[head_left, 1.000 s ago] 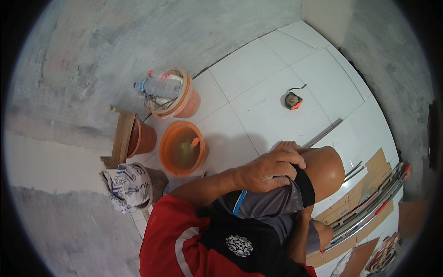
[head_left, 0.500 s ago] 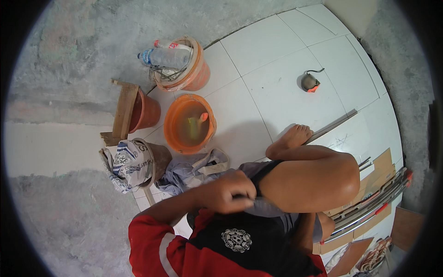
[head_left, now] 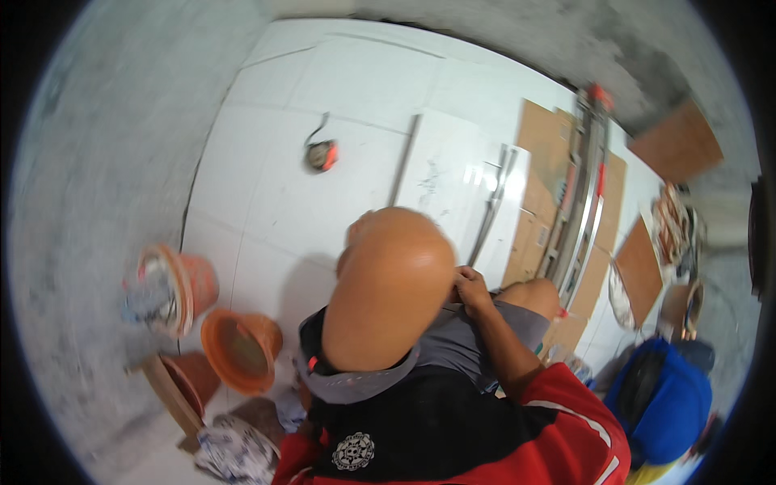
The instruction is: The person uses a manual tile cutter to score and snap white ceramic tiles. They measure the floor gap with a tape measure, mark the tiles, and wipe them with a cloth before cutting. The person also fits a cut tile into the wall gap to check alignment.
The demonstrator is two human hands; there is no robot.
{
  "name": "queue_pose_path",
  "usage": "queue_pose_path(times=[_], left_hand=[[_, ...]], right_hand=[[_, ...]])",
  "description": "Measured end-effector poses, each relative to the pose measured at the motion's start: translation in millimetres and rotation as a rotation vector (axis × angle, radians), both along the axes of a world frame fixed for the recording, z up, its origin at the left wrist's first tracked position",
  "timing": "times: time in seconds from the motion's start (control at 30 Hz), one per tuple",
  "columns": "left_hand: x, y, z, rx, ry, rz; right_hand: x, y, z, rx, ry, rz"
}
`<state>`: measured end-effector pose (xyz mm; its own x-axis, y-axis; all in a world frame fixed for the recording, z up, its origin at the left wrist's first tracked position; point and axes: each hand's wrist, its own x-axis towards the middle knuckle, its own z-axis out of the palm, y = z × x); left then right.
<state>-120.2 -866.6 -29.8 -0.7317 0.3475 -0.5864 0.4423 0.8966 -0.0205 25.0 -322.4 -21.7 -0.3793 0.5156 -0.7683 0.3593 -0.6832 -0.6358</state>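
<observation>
Because the raised knee [head_left: 396, 267] is blocking the view, a shifting leg could be knocking the dark strips [head_left: 491, 212] that are lying just beyond the right hand [head_left: 470, 289]. Its fingers [head_left: 461, 279] are curling narrowly beside the knee; whether they are holding anything I cannot tell. The left hand is not showing. An orange tub [head_left: 267, 329] is holding murky liquid [head_left: 241, 351], which a swinging left elbow could be spilling. A paler bucket [head_left: 200, 280] is carrying blurred, seemingly clear plastic [head_left: 147, 299].

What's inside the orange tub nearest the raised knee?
Orange tub: what looks like murky, brownish liquid. The bottom is covered by it; blur leaves anything submerged unclear.
</observation>
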Motion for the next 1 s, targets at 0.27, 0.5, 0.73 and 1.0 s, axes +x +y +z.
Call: queue_pose_path(times=[0.27,0.5,0.73,1.0], left_hand=[[-67.2,120.9,104.8,0.336,-0.284,0.414],[-118.7,203.5,215.7,0.784,-0.113,0.552],[-205.4,229.8,314.5,1.346,-0.009,0.504],[-278.3,403.0,441.1,1.669,0.694,-0.029]], right_hand=[[-2.9,-2.5,17.6,-0.083,0.034,-0.043],[-9.4,-6.9,20.1,-0.061,0.058,0.043],[-12.9,-9.0,28.7,0.072,0.218,0.107],[-71.8,70.9,137.5,0.370,0.676,0.015]])
